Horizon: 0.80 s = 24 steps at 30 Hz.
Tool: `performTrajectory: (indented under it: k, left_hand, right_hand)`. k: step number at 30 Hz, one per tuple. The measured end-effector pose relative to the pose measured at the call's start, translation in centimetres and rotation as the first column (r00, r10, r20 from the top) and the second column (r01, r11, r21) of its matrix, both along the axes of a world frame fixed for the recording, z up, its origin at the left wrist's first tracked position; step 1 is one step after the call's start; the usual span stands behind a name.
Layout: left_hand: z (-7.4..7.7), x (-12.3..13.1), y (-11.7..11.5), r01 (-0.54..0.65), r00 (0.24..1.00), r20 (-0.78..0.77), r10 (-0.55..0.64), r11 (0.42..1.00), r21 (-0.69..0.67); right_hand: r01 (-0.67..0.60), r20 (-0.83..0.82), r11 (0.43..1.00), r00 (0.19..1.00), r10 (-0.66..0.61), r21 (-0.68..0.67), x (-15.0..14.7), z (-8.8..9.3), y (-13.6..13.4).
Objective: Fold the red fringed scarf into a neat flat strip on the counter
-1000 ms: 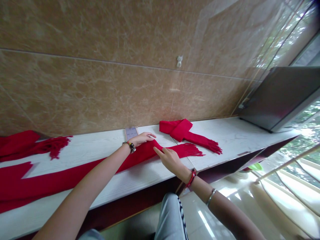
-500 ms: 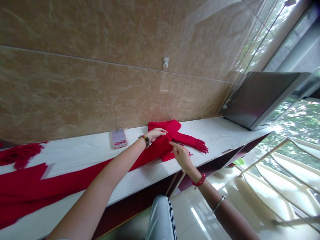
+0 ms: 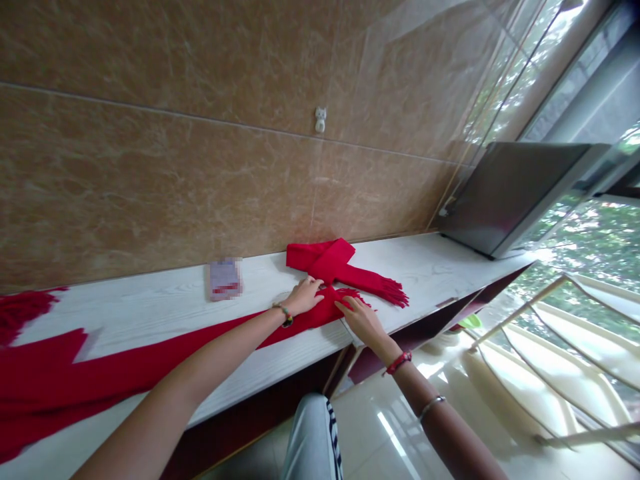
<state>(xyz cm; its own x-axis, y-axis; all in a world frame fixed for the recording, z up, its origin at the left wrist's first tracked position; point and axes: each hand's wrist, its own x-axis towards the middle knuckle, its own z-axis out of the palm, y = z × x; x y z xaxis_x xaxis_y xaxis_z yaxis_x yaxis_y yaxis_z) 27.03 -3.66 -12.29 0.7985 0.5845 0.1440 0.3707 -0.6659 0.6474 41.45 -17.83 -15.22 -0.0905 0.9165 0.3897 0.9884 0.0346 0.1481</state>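
Note:
A long red scarf (image 3: 200,347) runs along the white counter from the left, its fringed end under my two hands. My left hand (image 3: 303,297), with a beaded bracelet at the wrist, presses its curled fingers on the scarf close to that fringe. Just to its right, my right hand (image 3: 364,319) has its fingers bent over the scarf's end near the counter's front edge. Behind them lies a folded red scarf section (image 3: 320,259), crossed over itself, with a fringed tail (image 3: 393,290) pointing right. Whether the two red pieces join is hidden by my hands.
On the counter (image 3: 270,273) a small blurred packet (image 3: 224,279) lies near the wall. More red fringed cloth (image 3: 25,312) is at the far left. A grey appliance (image 3: 515,193) stands at the right end. Pale chairs (image 3: 540,360) are on the floor at right.
My left hand has come down toward the counter's front edge, and my right hand has closed in on the scarf end. The long scarf's end now lies nearer the front, uncovering more of the folded section.

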Motion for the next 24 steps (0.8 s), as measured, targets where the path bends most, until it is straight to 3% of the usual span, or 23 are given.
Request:
performTrajectory:
  k: [2,5,8,13,17,20,24]
  left_hand:
    - [-0.5,-2.6,-0.7,0.037,0.999,-0.029,-0.033,0.990,0.138]
    - [-1.5,-6.0,-1.1,0.210,0.966,-0.218,-0.139,0.912,0.352]
    - [-2.6,-8.0,-1.0,0.326,0.907,-0.377,-0.185,0.876,0.356]
    - [-3.3,-8.3,-1.3,0.325,0.905,-0.391,-0.164,0.861,0.391]
    - [-3.2,-8.0,-1.6,0.335,0.907,-0.379,-0.185,0.862,0.381]
    - [-3.3,-8.1,-1.8,0.300,0.925,-0.346,-0.158,0.863,0.406]
    - [-3.6,-8.6,-2.0,0.255,0.941,-0.316,-0.117,0.862,0.439]
  right_hand:
    - [-0.034,0.002,0.999,0.999,0.034,0.010,0.3,-0.3,0.3]
    - [-0.083,0.004,0.997,0.997,0.083,0.005,0.6,-0.4,0.5]
    - [-0.141,-0.036,0.990,0.990,0.140,-0.023,1.0,-0.4,0.4]
    - [-0.217,-0.198,0.976,0.958,0.209,-0.020,0.6,0.6,0.8]
    - [-0.151,-0.258,0.987,0.953,0.158,0.047,-1.4,1.8,3.1]
    - [-0.087,-0.203,0.996,0.976,0.079,-0.032,-2.7,0.9,5.0]
    - [-0.092,-0.158,0.993,0.984,0.078,-0.078,-2.9,-1.5,6.0]
